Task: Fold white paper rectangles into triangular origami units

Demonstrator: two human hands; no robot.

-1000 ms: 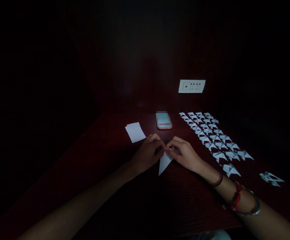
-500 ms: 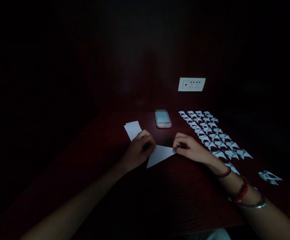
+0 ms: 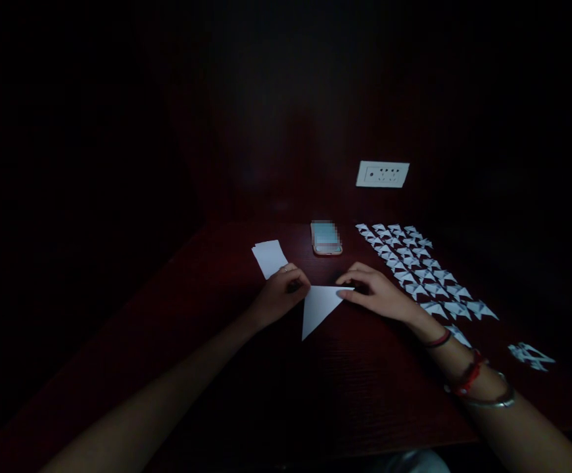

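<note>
A white sheet of paper (image 3: 321, 307), folded into a triangle, is held between my two hands with one corner pointing down toward me. My left hand (image 3: 286, 289) pinches its upper left corner, the fingers curled. At the upper right, my right hand (image 3: 372, 292) grips the edge, thumb on the near face and fingers bent behind. Just beyond my left hand lies a small stack of white paper (image 3: 269, 257), partly covered by that hand.
Rows of folded white paper pieces (image 3: 407, 259) cover the table's right side. Nearer me is a tangled white paper piece (image 3: 531, 356). A phone (image 3: 326, 238) with a lit screen lies on the dark red table (image 3: 207, 276). A socket plate (image 3: 382, 174) sits on the wall.
The paper triangle has turned so that its lower corner points more toward me and its top edge runs nearly level. My right thumb has shifted onto its face. The whole view has moved slightly.
</note>
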